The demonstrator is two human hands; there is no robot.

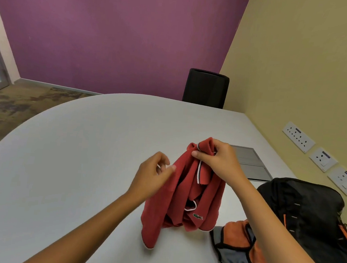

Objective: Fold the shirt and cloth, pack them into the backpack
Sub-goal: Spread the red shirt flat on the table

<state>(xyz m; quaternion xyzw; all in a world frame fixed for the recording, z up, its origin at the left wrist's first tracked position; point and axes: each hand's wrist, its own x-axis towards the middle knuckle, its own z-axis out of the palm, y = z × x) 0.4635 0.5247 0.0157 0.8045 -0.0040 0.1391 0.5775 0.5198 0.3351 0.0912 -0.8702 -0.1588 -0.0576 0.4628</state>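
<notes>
From the head camera, the right hand point(218, 158) pinches the red shirt point(185, 197) near its collar, thumb and fingers curled round a bunch of fabric, and holds it up so the rest hangs down in loose folds with the hem touching the white table point(71, 164). Holding it high likely lets the garment drop straight, so it can be spread out for folding. The left hand point(154, 173) is at the shirt's left edge with thumb and forefinger close together; it seems to be nipping the fabric there, though the blur makes it hard to be sure. The orange and grey cloth point(236, 246) lies crumpled on the table just right of the shirt, against the black backpack point(308, 212), which rests at the table's right edge, near enough for packing. Neither item looks folded yet. A grey panel point(249, 161) is set in the table behind the right hand, and a dark chair point(205, 88) stands at the far side.
</notes>
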